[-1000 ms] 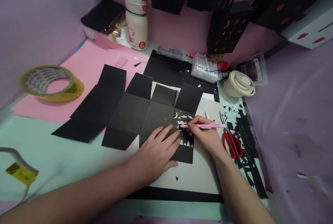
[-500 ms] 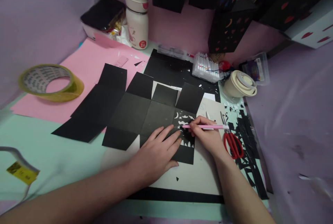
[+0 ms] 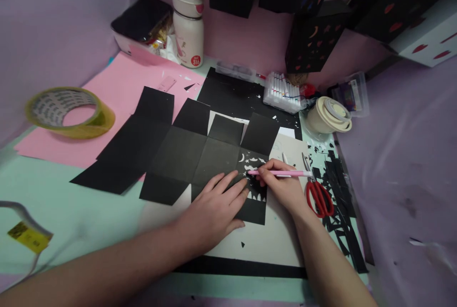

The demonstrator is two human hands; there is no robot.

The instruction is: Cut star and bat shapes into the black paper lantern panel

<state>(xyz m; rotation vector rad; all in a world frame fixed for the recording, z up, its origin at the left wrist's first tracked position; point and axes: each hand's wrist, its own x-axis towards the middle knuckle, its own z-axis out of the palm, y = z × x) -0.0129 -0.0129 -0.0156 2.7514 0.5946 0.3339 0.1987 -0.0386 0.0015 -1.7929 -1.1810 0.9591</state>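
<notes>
Flat on the table lies a black paper box template (image 3: 180, 154) with several flaps. Its right panel has cut-out moon, cloud and star shapes through which a pale surface shows. My left hand (image 3: 219, 207) rests on the template with fingers spread. In my right hand (image 3: 282, 185) is a slim pink pen-shaped tool (image 3: 285, 173), gripped near its tip. That tip touches or hovers just over the cut-outs; which, I cannot tell. A pale board (image 3: 264, 245) lies beneath the template's right part.
Red-handled scissors (image 3: 319, 199) and black paper scraps (image 3: 339, 188) lie right of my right hand. A tape roll (image 3: 71, 126) sits on pink paper (image 3: 121, 76) at left. Behind stand a white bottle (image 3: 189, 35), a marker case (image 3: 282, 92) and a cream cup (image 3: 324, 116).
The pink tool's tip has shifted very slightly left along with my right hand. My left hand stays in place on the black paper.
</notes>
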